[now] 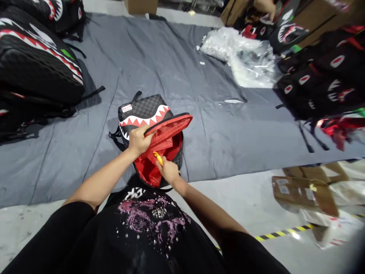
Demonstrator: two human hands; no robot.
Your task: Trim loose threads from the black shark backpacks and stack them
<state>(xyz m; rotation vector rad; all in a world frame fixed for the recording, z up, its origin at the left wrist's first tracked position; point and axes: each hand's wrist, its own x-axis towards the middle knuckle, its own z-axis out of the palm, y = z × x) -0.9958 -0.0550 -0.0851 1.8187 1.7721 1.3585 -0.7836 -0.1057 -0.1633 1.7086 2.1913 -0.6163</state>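
Note:
A dark checkered backpack (148,103) with a printed shark mouth lies on the grey cloth, unzipped at the end nearer me. Its red lining (148,169) shows inside. My left hand (139,140) is closed on the backpack's front flap and holds it raised. Inside the opening, my right hand (169,170) grips a small yellow-orange tool (157,158), maybe thread snips; its tip points at the red lining. The tool's lower part is hidden in my fingers. A white label (127,108) is on the backpack's far left corner.
Grey cloth (222,129) covers the work surface. More shark-print backpacks (40,64) are piled at left, others (322,83) at right. Clear plastic bags (239,53) lie at the back right. Flattened cardboard (303,192) is on the floor at right. Another person's arm (265,7) shows at the top right.

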